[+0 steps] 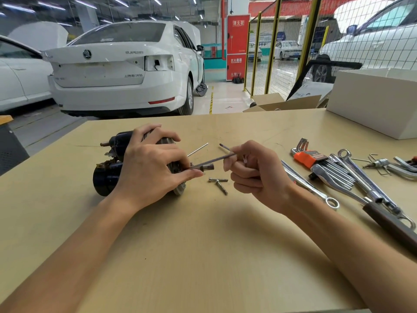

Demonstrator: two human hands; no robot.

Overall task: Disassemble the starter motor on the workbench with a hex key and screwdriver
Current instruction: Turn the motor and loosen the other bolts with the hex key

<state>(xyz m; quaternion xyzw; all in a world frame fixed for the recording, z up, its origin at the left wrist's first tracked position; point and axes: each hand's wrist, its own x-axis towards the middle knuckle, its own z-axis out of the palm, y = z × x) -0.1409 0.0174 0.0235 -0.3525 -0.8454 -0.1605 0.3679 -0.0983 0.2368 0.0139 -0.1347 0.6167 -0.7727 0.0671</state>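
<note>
Left hand (149, 168) wrapped over heavy, rigid starter motor (112, 166); right hand (255, 170) pinching thin long bolt (212, 160). Best gripped around body.

White car (117, 71) trunk reads "SUPERB"; red cabinet (238, 48) bears "消火栓".

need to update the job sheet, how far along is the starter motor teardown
Looks done: two short bolts lie loose on the workbench beside the starter motor.
In hand: the left hand holds the motor while the right hand pinches a long through bolt at its end; another thin rod sticks out behind.
Left: the housing looks still assembled, so splitting it remains.
</note>
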